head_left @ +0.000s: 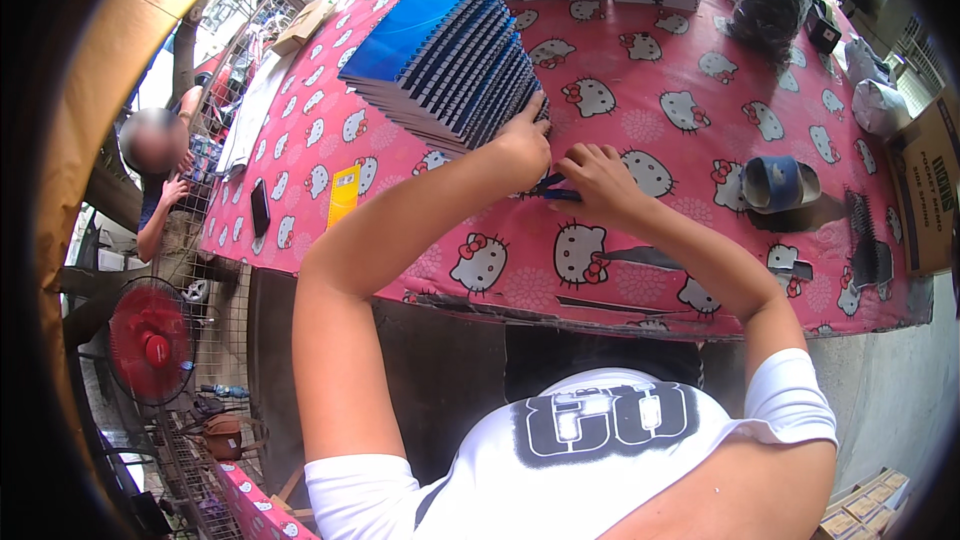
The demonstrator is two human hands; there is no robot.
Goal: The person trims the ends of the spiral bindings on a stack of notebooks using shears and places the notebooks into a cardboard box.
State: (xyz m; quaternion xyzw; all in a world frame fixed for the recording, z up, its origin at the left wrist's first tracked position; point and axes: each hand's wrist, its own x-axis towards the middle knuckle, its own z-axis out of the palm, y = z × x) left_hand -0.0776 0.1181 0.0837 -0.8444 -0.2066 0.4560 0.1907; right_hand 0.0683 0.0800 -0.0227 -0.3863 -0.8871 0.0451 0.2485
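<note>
Notebk stack [450, 68] fwd-left of L hand [523, 143], touching.

With both elbows [330, 265] bent outward, the left hand [526, 137] extends a finger forward, the right hand [600, 183] curling nearby.

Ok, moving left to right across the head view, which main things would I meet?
Red fan, phone, notebook stack, right hand, blue rounded item, cardboard box.
</note>
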